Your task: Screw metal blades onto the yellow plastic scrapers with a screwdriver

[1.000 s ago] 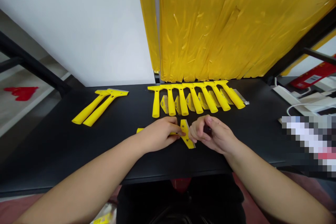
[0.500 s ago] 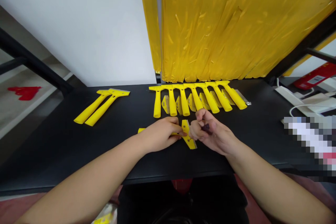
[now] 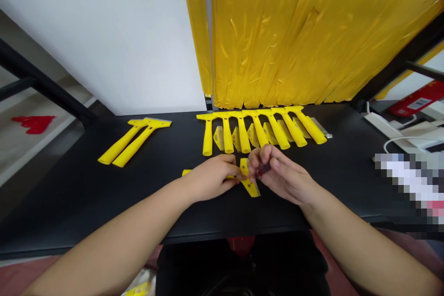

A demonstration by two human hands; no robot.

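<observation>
My left hand [image 3: 213,178] is closed around the handle of a yellow scraper [image 3: 249,182], which lies sideways on the black table [image 3: 145,212]. The scraper's head, with its screws and thin metal blade edge, points right. In my right hand [image 3: 287,176] is a small screwdriver with a dark reddish handle [image 3: 264,169], gripped by curled fingers and thumb. Its thin shaft reaches toward the lower screw on the scraper head; whether the tip is seated in the screw I cannot tell.
Behind my hands, several yellow scrapers [image 3: 245,134] stand in a row, with small yellow blade plates [image 3: 252,135] between their handles. Two more scrapers [image 3: 133,143] lie at the left. White power strips [image 3: 391,132] and a red package [image 3: 418,99] are at the right. A yellow plastic sheet [image 3: 277,41] hangs behind.
My right hand's fingers have shifted and rotated around the screwdriver handle, uncurling somewhat. My left hand and the scraper have stayed put.
</observation>
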